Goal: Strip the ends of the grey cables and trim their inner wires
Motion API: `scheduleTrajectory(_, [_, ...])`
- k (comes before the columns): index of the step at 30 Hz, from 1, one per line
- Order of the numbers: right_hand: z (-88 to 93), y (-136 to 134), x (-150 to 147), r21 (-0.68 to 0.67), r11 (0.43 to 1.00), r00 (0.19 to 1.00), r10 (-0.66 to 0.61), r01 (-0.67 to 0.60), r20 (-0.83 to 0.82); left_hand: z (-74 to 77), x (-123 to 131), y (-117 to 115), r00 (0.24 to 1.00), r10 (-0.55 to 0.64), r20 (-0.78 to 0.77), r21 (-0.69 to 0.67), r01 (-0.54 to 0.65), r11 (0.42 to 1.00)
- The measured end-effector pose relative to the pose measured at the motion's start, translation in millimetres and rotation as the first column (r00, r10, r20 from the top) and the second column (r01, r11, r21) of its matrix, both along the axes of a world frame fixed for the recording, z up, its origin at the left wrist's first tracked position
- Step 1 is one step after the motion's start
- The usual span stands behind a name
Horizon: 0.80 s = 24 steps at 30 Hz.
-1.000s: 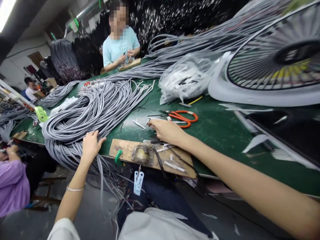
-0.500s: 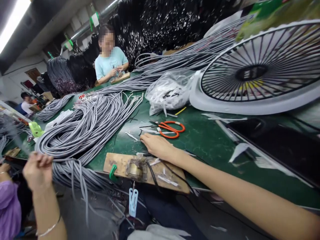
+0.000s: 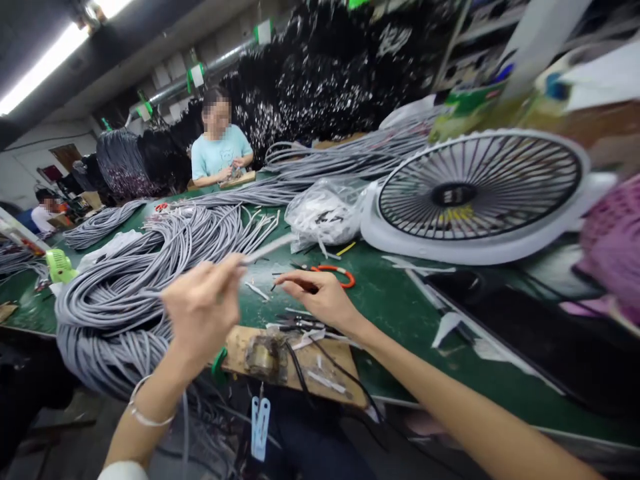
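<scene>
My left hand (image 3: 203,308) is raised over the table edge, fingers pinched on one grey cable (image 3: 267,248) whose end points up and right. My right hand (image 3: 320,297) hovers just right of it, fingers pinched on a thin dark strip that I cannot name. Below both hands lies a wooden board (image 3: 300,363) with a small metal fixture (image 3: 260,352) and black wires on it. A big heap of grey cables (image 3: 145,280) covers the table to the left.
Orange scissors (image 3: 340,272) lie just beyond my right hand on the green table (image 3: 400,300). A plastic bag (image 3: 325,213) and a white fan grille (image 3: 475,193) stand further right. A person in a light blue shirt (image 3: 220,153) works at the far side.
My left hand pulled a cable out of the heap and lifted it to the middle. My right hand rose off the table. The camera tilted upward.
</scene>
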State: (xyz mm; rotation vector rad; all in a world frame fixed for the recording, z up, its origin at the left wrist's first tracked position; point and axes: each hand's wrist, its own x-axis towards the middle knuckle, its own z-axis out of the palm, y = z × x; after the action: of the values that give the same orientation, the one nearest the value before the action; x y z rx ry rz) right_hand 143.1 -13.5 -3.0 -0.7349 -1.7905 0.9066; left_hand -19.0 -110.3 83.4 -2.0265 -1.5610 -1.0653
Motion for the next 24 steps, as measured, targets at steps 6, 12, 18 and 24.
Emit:
scheduleTrajectory(6, [16.1, 11, 21, -0.185, 0.978, 0.918, -0.162, 0.1, -0.362, -33.0, 40, 71, 0.964, -0.265, 0.0, -0.174, 0.261, 0.95])
scheduleTrajectory(12, [19.6, 18, 28, -0.316, 0.928, 0.85, -0.321, 0.196, -0.417, -43.5, 34, 90, 0.903, -0.394, 0.175, -0.251, 0.427, 0.869])
scheduleTrajectory(18, [15.8, 20, 25, -0.356, 0.923, 0.872, -0.291, 0.148, -0.393, -55.2, 35, 83, 0.871, -0.385, 0.305, -0.261, 0.465, 0.846])
scheduleTrajectory(24, [11.9, 18, 15, -0.373, 0.92, 0.884, -0.267, 0.115, -0.385, -64.6, 37, 82, 0.872, -0.36, 0.332, -0.241, 0.447, 0.861])
